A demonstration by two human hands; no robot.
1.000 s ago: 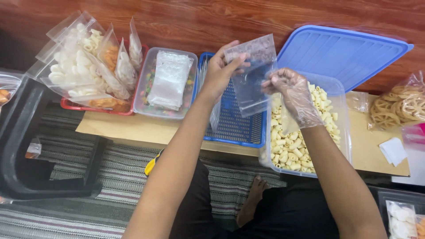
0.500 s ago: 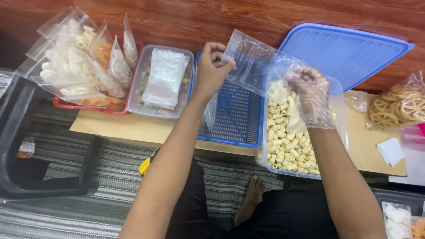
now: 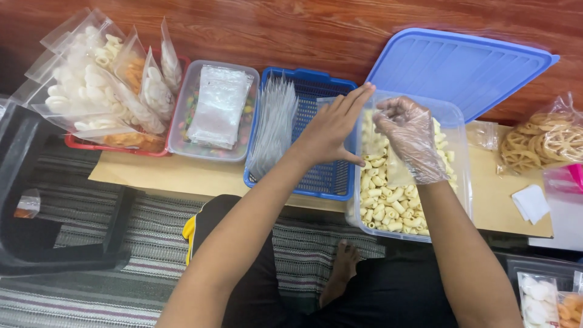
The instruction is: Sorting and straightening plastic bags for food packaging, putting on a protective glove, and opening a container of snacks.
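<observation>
I had lowered the bag [image 3: 388, 155] into the tub [image 3: 461, 182], left hand [image 3: 331, 130] flat against it, gloved right hand [image 3: 410, 140] fingers pinching it, ready for filling.

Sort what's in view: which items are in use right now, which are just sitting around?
In use:
- bare left hand
- plastic-gloved right hand
- small clear plastic bag between the hands
- clear plastic tub of pale yellow snack pieces

Lying about:
- blue plastic basket of empty bags
- blue plastic lid
- filled snack bags in red tray
- bag of ring-shaped crackers
</observation>
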